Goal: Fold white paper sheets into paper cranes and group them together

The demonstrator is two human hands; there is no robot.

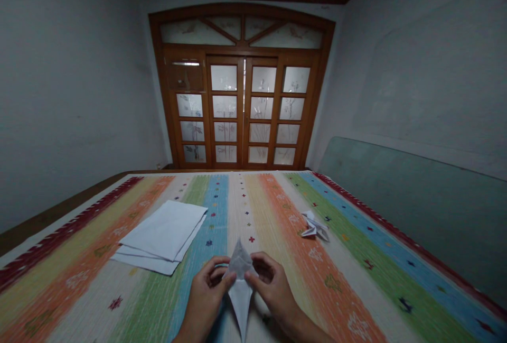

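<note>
A folded sheet of white paper (240, 293), shaped like a long narrow diamond, lies between my hands at the bottom middle. One point of it faces away from me and the longer, slimmer point runs toward me. On its left edge my left hand (210, 285) pinches with thumb on top and fingers curled beneath. My right hand (273, 285) grips the opposite edge the same way, thumb pressed near the middle crease. The fingertips under the paper are hidden.
A stack of white paper sheets (164, 232) rests on the left of the striped cloth (237, 200). To the right sits a small folded paper figure (315, 225). A green padded backrest (415, 200) borders the right side. Wooden glazed doors (241, 110) stand beyond.
</note>
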